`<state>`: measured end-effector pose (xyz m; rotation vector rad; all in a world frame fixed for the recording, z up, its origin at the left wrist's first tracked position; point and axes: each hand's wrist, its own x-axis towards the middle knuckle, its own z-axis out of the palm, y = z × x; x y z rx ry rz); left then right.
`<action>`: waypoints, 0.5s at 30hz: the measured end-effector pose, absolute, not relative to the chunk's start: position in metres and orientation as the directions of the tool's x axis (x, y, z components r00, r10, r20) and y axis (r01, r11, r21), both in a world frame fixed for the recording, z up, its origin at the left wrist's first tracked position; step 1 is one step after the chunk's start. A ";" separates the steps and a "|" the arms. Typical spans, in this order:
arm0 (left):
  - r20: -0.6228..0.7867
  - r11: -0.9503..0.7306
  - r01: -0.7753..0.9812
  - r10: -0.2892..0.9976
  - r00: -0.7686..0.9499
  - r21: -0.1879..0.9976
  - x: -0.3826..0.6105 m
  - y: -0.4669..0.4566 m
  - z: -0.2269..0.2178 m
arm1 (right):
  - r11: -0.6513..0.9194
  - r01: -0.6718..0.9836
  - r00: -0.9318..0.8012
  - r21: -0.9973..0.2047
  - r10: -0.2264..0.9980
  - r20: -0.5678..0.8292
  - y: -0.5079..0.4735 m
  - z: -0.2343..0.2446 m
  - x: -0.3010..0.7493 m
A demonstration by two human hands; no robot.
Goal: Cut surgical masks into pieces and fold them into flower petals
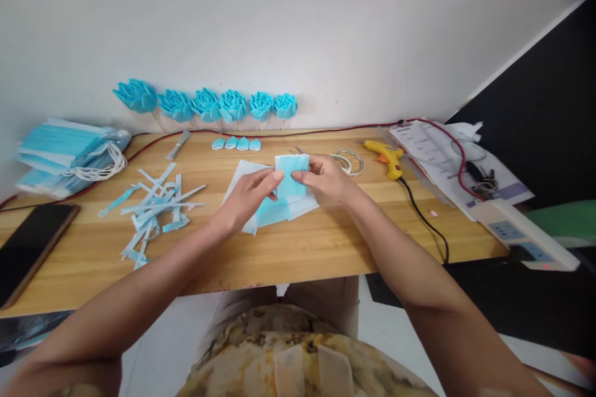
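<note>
The blue square of cloth (287,180) is held up over the loose sheets (267,216) on the counter (335,239); whether its lower edge touches them I cannot tell. An uneven pinch could skew or crease the thin cloth, and a hand brushing the sheets could push them askew, since nothing visible pins them. The left hand (254,193) is nearly closed, thumb and fingers at the square's left edge; the right hand (326,177) grips the right edge, thumb in front, fingers behind. Left of the sheets, the cut strips (153,208) could scatter if a forearm swept them. Right of the sheets, the glue gun (387,158) could be dragged if the right forearm snagged its cord (423,216).
</note>
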<state>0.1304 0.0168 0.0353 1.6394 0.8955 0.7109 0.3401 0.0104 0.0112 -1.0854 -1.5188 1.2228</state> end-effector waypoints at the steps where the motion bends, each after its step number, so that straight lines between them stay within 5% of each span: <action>1: 0.007 -0.116 0.186 0.864 0.504 0.976 0.135 0.020 0.034 | 0.149 0.140 -0.216 -0.979 0.969 0.117 0.011 0.012 0.340; 8: 0.043 -0.072 0.063 0.923 0.382 0.995 0.149 0.036 0.019 | 0.208 0.372 -0.112 -0.905 0.978 0.178 0.012 0.014 0.340; 15: 0.061 -0.083 0.044 0.930 0.362 0.996 0.144 0.040 0.012 | 0.193 0.417 -0.081 -0.888 0.981 0.176 0.014 0.013 0.335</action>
